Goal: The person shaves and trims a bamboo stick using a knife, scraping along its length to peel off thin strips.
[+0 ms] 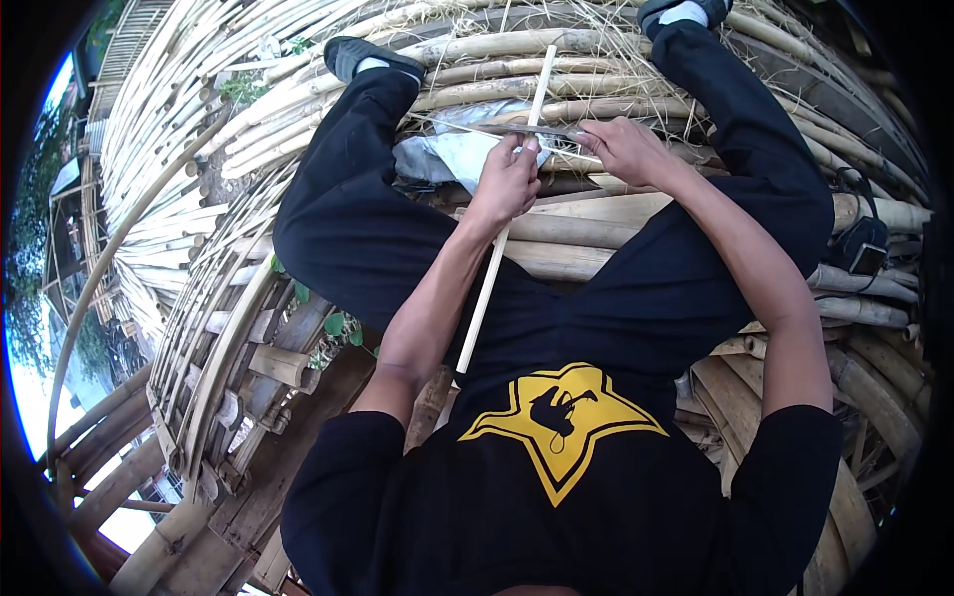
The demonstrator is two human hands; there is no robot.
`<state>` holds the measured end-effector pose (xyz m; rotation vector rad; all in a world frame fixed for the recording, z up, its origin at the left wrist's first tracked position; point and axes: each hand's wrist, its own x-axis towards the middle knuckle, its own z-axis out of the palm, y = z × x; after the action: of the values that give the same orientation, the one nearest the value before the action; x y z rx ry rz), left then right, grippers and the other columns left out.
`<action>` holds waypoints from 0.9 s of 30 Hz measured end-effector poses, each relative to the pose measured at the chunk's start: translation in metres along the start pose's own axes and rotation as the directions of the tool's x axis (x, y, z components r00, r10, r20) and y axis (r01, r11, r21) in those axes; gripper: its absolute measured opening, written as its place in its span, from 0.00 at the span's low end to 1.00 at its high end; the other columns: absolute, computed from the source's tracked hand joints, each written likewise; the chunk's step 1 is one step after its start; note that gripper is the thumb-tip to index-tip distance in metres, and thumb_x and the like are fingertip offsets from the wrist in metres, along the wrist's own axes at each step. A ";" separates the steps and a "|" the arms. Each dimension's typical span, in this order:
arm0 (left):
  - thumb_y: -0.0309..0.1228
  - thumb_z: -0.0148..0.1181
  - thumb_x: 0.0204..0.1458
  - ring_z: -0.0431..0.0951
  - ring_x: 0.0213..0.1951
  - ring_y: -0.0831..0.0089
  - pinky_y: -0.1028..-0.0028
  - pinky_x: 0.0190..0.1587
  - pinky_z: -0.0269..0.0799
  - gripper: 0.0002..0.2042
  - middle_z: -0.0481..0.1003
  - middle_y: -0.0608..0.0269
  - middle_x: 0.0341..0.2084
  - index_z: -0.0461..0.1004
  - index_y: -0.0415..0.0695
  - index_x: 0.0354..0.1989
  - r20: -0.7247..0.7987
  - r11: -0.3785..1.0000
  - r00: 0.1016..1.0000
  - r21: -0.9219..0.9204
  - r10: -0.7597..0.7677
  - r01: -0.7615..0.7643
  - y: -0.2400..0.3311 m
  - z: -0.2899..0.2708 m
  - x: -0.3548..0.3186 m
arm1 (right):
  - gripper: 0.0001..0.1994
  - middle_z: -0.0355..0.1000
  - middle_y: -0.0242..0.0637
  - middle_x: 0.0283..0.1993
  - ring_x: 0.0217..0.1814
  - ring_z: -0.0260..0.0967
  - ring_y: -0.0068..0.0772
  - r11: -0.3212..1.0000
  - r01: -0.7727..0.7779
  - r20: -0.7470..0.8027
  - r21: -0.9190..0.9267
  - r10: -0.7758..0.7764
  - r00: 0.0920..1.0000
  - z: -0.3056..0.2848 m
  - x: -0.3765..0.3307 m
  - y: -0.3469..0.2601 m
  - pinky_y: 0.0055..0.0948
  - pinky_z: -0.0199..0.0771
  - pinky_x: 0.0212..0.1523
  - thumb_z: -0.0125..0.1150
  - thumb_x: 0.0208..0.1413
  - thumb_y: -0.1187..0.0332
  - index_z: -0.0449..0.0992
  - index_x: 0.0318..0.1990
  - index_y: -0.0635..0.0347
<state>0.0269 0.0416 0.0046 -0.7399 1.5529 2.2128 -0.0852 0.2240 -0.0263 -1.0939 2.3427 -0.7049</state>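
Note:
A long, pale bamboo strip (485, 303) runs lengthwise between my spread legs, from near my lap to beyond my hands. My left hand (507, 184) is closed around it a little past its middle. In my right hand (628, 152) is a knife, its handle mostly hidden by the fingers. The knife's blade (547, 130) points left and lies across the strip just beyond my left fingers; whether it cuts into the strip is too small to tell. A thin pale sliver also crosses near the blade. Under the hands lies a crumpled whitish plastic sheet (427, 159).
I sit on rows of bamboo poles (561, 258), with dry straw scattered at the far side. A black pouch with a small device (867, 258) lies to my right. Long bamboo stacks (169, 169) and a curved pole (109, 258) stand at left, above wooden boards (248, 497).

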 end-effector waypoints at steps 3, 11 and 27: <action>0.35 0.44 0.63 0.51 0.08 0.84 0.80 0.08 0.44 0.08 0.55 0.74 0.12 0.60 0.45 0.35 -0.021 1.000 1.000 -0.024 -0.020 0.020 -0.002 -0.006 0.013 | 0.17 0.68 0.51 0.23 0.31 0.67 0.59 0.997 -0.004 -0.057 -0.071 0.000 0.998 0.001 0.010 0.006 0.52 0.64 0.33 0.42 0.62 0.54 0.69 0.33 0.57; 0.35 0.43 0.63 0.47 0.06 0.85 0.81 0.06 0.43 0.08 0.51 0.75 0.10 0.63 0.44 0.36 0.055 0.989 0.997 -0.143 0.049 -0.041 0.012 -0.002 -0.001 | 0.26 0.74 0.52 0.32 0.40 0.71 0.57 0.893 -0.440 -0.242 -0.096 0.408 0.881 -0.049 0.021 0.100 0.47 0.69 0.42 0.35 0.63 0.50 0.74 0.34 0.64; 0.35 0.36 0.64 0.45 0.06 0.85 0.83 0.06 0.42 0.10 0.51 0.75 0.10 0.62 0.44 0.37 0.213 0.911 0.977 -0.406 0.014 0.075 0.021 -0.013 0.014 | 0.20 0.68 0.46 0.21 0.26 0.66 0.54 0.987 0.155 -0.203 0.038 -0.144 0.968 -0.003 0.021 0.006 0.47 0.64 0.28 0.38 0.64 0.52 0.68 0.31 0.58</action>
<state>0.0072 0.0220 0.0093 -0.6064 0.9746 2.5336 -0.1023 0.2107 -0.0318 -1.2373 2.4075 -0.9686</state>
